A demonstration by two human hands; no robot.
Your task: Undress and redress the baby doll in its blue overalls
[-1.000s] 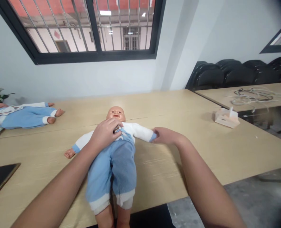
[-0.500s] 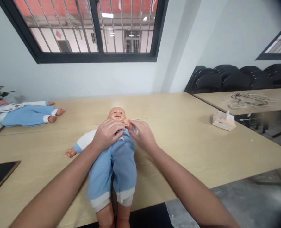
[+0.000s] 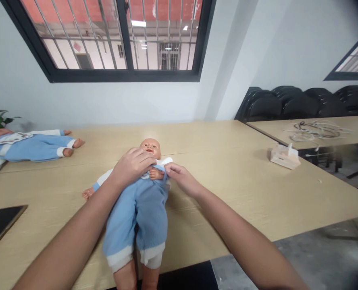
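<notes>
Head: hands (image 3: 182,178) on doll (image 3: 136,199), legs (image 3: 125,277) past table edge (image 3: 197,262)

Black chairs (image 3: 263,105) stand beyond cables (image 3: 318,129); a tissue box (image 3: 284,157) sits nearer.

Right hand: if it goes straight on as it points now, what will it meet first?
Past the sleeve at its fingers, the right hand would probably meet the left hand first, though depth is unclear.

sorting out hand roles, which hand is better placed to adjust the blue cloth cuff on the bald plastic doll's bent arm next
Right, probably: the right hand appears to pinch the blue cloth cuff, while the left hand rests on the doll.
</notes>
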